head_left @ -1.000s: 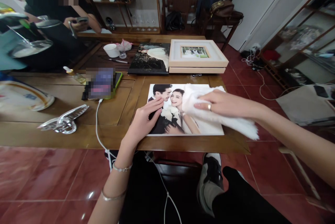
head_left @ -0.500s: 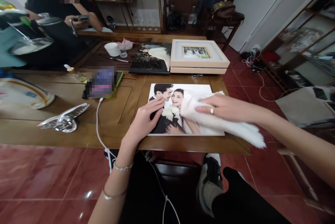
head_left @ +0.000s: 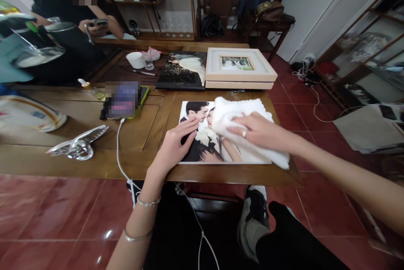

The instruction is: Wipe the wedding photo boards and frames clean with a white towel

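Note:
A photo print of a couple [head_left: 205,148] lies flat on the wooden table [head_left: 151,169], close to its front edge. My left hand [head_left: 177,139] rests on the print's left side, fingers stretched out and holding nothing. In my right hand [head_left: 257,129] is a fluffy white cloth [head_left: 230,112], pressed onto the right half of the print. The cloth hides part of the picture and hangs over the print's right side.
Behind the print lie a dark photo panel [head_left: 183,70] and stacked pale picture frames [head_left: 265,65]. Leftward are a phone [head_left: 123,99] on a white cable, a dropper bottle [head_left: 94,91], a silver hair claw [head_left: 78,143] and a white cup [head_left: 135,59]. Another person [head_left: 75,13] sits across the table.
My right hand has shifted a little left across the print. The cloth has spread out over the upper right, its trailing end drawn in. My left hand has stayed put.

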`<control>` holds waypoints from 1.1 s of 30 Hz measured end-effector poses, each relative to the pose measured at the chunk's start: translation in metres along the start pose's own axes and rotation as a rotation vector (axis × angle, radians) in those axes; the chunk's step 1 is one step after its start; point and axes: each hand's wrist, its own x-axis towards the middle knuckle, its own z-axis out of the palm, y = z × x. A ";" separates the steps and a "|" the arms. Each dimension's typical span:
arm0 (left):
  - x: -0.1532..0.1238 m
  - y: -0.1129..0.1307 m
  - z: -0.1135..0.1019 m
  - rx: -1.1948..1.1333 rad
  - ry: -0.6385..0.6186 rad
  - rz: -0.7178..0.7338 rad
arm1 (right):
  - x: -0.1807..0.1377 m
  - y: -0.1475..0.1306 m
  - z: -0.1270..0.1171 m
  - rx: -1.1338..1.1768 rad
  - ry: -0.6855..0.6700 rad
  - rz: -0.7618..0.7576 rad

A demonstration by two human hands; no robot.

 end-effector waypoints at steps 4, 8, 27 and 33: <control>0.000 0.001 0.000 0.009 -0.002 -0.004 | -0.049 -0.030 0.026 0.089 -0.102 -0.071; 0.001 0.002 -0.001 0.023 -0.007 -0.006 | -0.063 -0.039 0.030 0.132 -0.125 -0.103; 0.001 0.001 0.001 0.006 0.014 -0.003 | 0.015 0.013 0.020 0.016 0.110 -0.207; 0.001 0.000 0.001 0.021 0.003 0.002 | -0.052 -0.022 0.049 0.020 -0.041 -0.414</control>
